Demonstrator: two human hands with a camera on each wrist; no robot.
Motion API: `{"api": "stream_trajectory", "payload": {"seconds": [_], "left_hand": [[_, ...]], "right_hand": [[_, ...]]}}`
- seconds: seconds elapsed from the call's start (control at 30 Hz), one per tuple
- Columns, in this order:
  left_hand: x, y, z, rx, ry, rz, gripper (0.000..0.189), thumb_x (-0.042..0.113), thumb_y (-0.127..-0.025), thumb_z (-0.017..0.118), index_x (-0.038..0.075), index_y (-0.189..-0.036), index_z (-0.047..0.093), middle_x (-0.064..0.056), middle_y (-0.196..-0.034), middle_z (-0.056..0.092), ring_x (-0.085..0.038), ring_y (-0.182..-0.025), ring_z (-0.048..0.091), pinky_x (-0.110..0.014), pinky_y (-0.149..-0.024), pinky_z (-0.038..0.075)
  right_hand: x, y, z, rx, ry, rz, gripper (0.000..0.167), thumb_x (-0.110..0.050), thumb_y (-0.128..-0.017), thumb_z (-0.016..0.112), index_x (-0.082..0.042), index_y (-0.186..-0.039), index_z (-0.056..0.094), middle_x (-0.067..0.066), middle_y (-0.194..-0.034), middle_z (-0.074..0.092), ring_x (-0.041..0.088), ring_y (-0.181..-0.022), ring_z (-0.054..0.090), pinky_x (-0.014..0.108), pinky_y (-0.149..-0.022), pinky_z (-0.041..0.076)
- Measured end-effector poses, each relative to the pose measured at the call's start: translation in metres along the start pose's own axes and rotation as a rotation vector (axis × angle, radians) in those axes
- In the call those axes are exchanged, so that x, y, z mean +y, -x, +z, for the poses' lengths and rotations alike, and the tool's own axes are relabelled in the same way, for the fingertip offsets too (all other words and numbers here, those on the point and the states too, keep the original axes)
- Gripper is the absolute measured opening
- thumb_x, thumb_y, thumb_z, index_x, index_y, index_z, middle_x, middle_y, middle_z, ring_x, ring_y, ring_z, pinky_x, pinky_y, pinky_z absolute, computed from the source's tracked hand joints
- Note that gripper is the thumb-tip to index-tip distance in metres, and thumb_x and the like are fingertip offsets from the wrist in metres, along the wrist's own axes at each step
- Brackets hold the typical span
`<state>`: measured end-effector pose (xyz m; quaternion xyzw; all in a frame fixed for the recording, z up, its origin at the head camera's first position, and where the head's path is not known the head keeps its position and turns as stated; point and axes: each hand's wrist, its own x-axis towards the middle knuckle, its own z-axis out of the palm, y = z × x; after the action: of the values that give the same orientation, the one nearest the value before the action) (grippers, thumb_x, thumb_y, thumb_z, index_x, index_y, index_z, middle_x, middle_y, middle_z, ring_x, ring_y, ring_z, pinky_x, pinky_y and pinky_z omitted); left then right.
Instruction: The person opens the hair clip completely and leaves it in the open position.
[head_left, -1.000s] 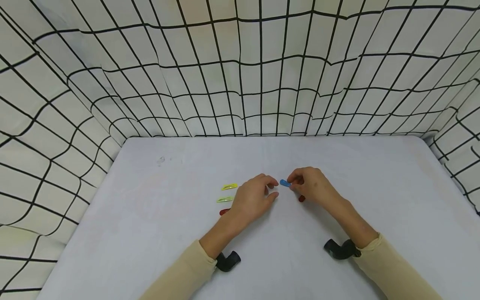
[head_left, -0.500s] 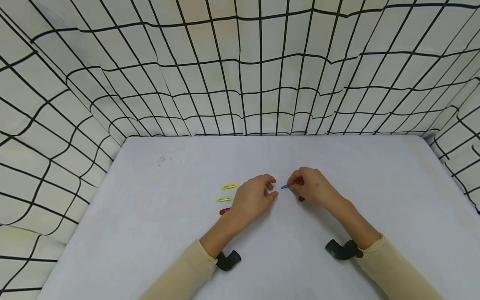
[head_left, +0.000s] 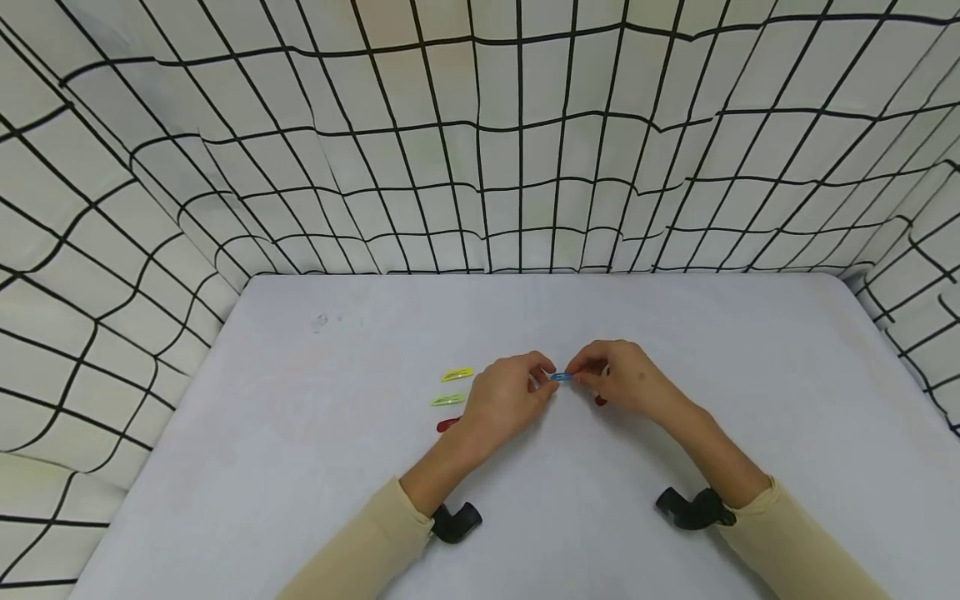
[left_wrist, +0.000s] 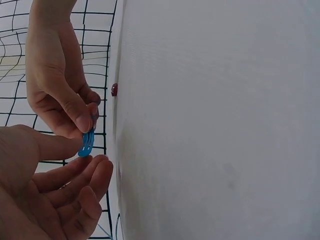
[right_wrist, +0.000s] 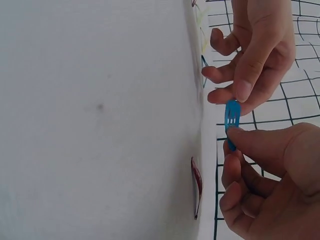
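Black netting (head_left: pixel 520 129) hangs in a grid over a pale backing, filling the head view from ten round through twelve to two o'clock. Below it spreads the white table (head_left: pixel 315 483), its far edge running straight across. Taking the blue clip (right_wrist: pixel 232 114) as the centre of the dial in that view, the left sleeve (head_left: pixel 352 542) comes in from eight o'clock and the right sleeve (head_left: pixel 798 537) from four. The left hand (head_left: pixel 508 392) sits at nine, fingers loosely bent, thumb and forefinger right at the clip's near end; whether they grip it I cannot tell. The right hand (head_left: pixel 628 379), at three, pinches the other end between thumb and forefinger, so the blue clip is up off the table between the two hands. A black curved piece (head_left: pixel 457 523) juts from the left cuff at seven o'clock. On the table, a yellow clip (head_left: pixel 457 375) and a light green clip (head_left: pixel 448 400) lie around nine, with a red clip (head_left: pixel 448 424) nearer eight, partly hidden by the left wrist. A dark red clip (head_left: pixel 600 401) lies at four, partly covered by the right hand.
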<state>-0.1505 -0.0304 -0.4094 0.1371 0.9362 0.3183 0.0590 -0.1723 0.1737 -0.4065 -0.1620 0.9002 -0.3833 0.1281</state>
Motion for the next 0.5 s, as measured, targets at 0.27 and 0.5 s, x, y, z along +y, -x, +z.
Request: {"api": "stream_trajectory", "payload": {"seconds": [0.27, 0.5], "left_hand": [[-0.0010, 0.0021, -0.0009, 0.020, 0.006, 0.025, 0.011, 0.019, -0.094, 0.076, 0.019, -0.105, 0.077, 0.006, -0.094, 0.079, -0.010, -0.083, 0.070, -0.024, -0.068, 0.052], [-0.0009, 0.0027, -0.0018, -0.004, 0.051, 0.020, 0.009, 0.017, -0.094, 0.076, 0.020, -0.102, 0.078, 0.005, -0.088, 0.077, -0.009, -0.079, 0.067, -0.023, -0.066, 0.050]], "right_hand": [[-0.0004, 0.0051, -0.0005, -0.023, -0.005, -0.061, 0.010, -0.009, -0.096, 0.073, -0.013, -0.103, 0.079, 0.003, -0.091, 0.073, 0.014, -0.068, 0.063, 0.025, -0.064, 0.053], [-0.0009, 0.0083, -0.0030, -0.040, -0.040, -0.029, 0.007, -0.014, -0.096, 0.074, -0.015, -0.102, 0.078, 0.004, -0.089, 0.075, 0.019, -0.070, 0.064, 0.025, -0.062, 0.053]]}}
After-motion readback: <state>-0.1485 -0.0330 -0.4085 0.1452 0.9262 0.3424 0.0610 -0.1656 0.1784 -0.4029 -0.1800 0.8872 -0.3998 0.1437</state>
